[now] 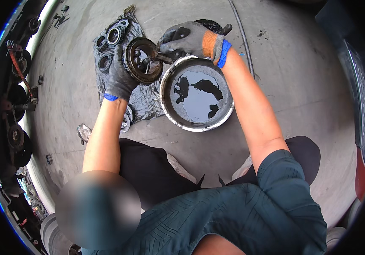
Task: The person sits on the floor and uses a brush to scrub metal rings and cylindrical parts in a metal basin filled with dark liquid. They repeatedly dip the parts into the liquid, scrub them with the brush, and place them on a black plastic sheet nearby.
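Note:
My left hand (pixel 120 75), in a dark-stained grey work glove over a blue inner glove, grips a large, greasy bearing-like metal ring (pixel 144 76). Several dark gloved fingertips show through the ring's opening. In a grey glove with an orange cuff, my right hand (pixel 185 41) is closed around a dark, flat-ended tool (pixel 165 58), perhaps a brush. The tool's end meets the ring's right edge, and the fingers hide most of it. Just below my right hand, a round basin (pixel 197 129) with a pale rim stands on the floor, holding dark, shiny liquid (pixel 195 103).
Black plastic sheeting (pixel 150 106) lies at left, bearing several greasy rings (pixel 114 35). A dark round object (pixel 209 25) sits behind my right hand. A black hose (pixel 243 35) crosses the concrete floor (pixel 291 79). Vehicle undercarriage parts (pixel 16 134) line the left side.

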Tool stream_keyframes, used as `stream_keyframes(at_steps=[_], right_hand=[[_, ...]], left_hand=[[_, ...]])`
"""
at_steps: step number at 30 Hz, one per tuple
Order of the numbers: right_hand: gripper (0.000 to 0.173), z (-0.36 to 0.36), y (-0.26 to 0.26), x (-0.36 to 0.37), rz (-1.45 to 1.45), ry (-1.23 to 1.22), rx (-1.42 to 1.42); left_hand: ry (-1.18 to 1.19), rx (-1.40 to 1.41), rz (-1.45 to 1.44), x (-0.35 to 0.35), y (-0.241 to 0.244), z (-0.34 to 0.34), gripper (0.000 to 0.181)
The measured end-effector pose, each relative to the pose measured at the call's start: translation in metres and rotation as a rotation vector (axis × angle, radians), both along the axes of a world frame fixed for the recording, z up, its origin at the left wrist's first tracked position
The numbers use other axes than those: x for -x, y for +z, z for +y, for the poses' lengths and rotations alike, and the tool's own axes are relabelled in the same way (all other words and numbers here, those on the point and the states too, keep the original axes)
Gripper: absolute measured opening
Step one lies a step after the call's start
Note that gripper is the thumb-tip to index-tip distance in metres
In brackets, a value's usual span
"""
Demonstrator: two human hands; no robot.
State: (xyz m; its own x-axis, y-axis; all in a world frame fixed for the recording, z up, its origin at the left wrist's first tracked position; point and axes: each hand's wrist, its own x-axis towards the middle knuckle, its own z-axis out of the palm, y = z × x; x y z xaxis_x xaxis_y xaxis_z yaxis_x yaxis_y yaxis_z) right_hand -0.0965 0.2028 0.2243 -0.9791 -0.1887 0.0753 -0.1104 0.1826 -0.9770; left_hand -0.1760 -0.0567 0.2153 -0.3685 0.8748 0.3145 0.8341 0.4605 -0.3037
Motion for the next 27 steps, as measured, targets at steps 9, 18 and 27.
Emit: stream_keyframes(at_steps=[9,18,27], right_hand=[[0.044,0.007,-0.073,0.004,0.305,0.158,0.122],[0.060,0.013,-0.055,-0.004,0.265,0.032,0.516],[0.039,0.007,-0.029,0.012,-0.185,-0.234,0.597]], left_hand=[[0.195,-0.794,-1.289,0.043,-0.066,-0.024,0.057],[0.567,-1.807,-2.164,0.010,-0.009,0.005,0.080],[0.130,-1.064,-1.624,0.011,-0.036,-0.024,0.037]])
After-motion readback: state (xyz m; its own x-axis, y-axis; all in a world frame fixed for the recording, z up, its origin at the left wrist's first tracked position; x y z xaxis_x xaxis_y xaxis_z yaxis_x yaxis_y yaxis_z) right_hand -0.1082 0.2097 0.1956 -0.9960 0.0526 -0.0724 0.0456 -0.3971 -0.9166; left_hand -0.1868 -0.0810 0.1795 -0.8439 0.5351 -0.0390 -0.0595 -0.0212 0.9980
